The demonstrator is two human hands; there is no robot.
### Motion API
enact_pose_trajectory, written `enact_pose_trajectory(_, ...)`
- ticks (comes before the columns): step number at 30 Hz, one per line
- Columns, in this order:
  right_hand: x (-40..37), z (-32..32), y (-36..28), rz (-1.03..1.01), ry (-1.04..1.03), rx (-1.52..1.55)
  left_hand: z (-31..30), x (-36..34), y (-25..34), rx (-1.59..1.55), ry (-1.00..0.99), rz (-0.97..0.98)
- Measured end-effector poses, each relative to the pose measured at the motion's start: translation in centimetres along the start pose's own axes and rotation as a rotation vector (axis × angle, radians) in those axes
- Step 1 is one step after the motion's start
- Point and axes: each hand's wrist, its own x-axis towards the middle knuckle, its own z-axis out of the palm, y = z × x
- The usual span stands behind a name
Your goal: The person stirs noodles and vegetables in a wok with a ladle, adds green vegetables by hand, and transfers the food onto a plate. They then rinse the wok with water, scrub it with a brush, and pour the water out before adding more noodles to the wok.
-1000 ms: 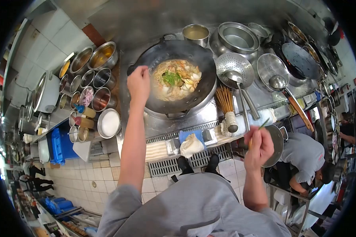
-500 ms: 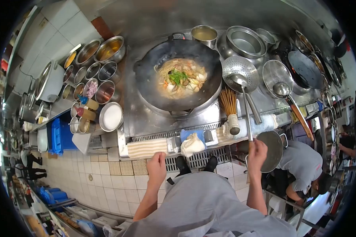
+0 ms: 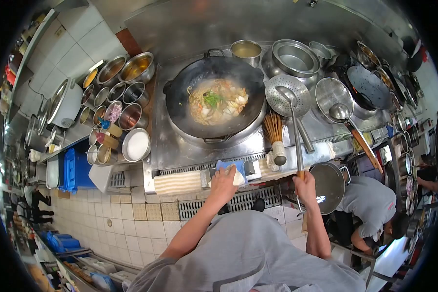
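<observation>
My left hand (image 3: 223, 184) is on the crumpled white cloth (image 3: 238, 178) at the stove's front edge, beside a blue cloth (image 3: 232, 166); its fingertips press into the fabric. In my right hand (image 3: 305, 189) is the wooden handle of a ladle (image 3: 297, 130), whose bowl rests in a perforated strainer (image 3: 281, 103). A large black wok (image 3: 180, 114) on the burner holds steaming noodles (image 3: 218, 102) with greens. The bamboo brush (image 3: 278, 144) lies between the wok and the ladle.
Metal bowls and cups, squeeze bottles (image 3: 108, 140) and a bowl of white powder (image 3: 136, 145) stand at the left. Pots (image 3: 297, 57) and a mesh strainer (image 3: 334, 97) sit to the right. A person in grey (image 3: 370, 202) bends at the right, near a hanging pan (image 3: 327, 187).
My left hand has moved right and forward onto the white cloth. My right hand still holds the ladle, which stays in the strainer. The view has shifted slightly.
</observation>
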Motion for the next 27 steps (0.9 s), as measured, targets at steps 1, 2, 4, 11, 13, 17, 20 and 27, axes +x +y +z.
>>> enact_pose_trajectory(1,-1.9,0.2,-1.9,0.021,-0.029,0.104,0.1,0.4,0.2,-0.017,-0.051,-0.034)
enact_pose_trajectory(2,-3.3,0.5,-2.2,0.019,-0.041,0.17,0.2,0.7,0.3,-0.033,-0.103,-0.067)
enact_pose_trajectory(4,-4.9,0.7,-4.6,0.019,-0.159,0.23,0.5,1.1,0.3,0.009,-0.089,-0.061)
enact_pose_trajectory(11,-3.7,2.0,-12.2,-0.2,-0.387,-0.103,-0.6,0.8,-1.6,-0.31,-0.067,-0.044)
enact_pose_trajectory(13,-3.4,2.5,-12.5,-0.311,-0.414,-0.174,1.7,-0.2,-3.3,-0.941,-0.024,-0.268)
enact_pose_trajectory(17,1.2,4.7,-12.7,-0.429,-0.438,-0.561,1.0,-0.5,-5.5,-2.03,-0.14,-0.573)
enact_pose_trajectory(20,4.3,8.8,-13.3,-0.5,-0.339,-0.575,2.1,1.8,-8.3,-1.983,-0.062,-0.489)
enact_pose_trajectory(27,-0.2,5.3,-12.7,-0.464,-0.408,-0.759,-0.9,6.8,-9.8,-1.987,0.058,-0.604)
